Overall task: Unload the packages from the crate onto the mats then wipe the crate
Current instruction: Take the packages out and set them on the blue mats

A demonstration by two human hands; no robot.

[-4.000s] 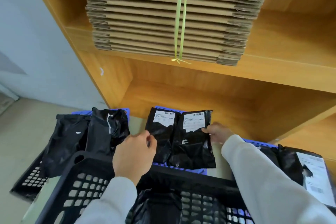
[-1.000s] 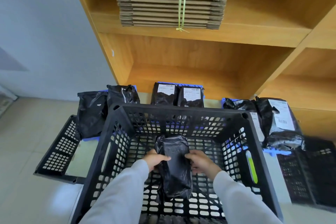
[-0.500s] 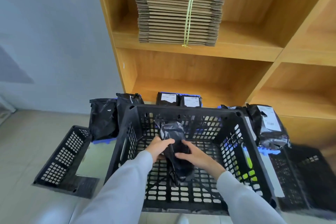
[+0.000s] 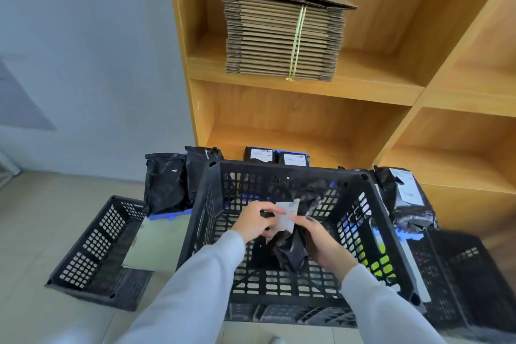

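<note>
Beyond the black crate [image 4: 388, 220], six black packages lie in pairs: two far left [image 4: 164, 184], two centre [image 4: 276, 158], two right [image 4: 405, 198]. A seventh package [image 4: 290, 246] hangs inside the crate, left hand [image 4: 255, 222] pinching its white label, right hand [image 4: 321, 240] curled round its body.

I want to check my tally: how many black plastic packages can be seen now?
7: one in the black plastic crate, held; two left, two centre, two right. Others may be hidden.
</note>
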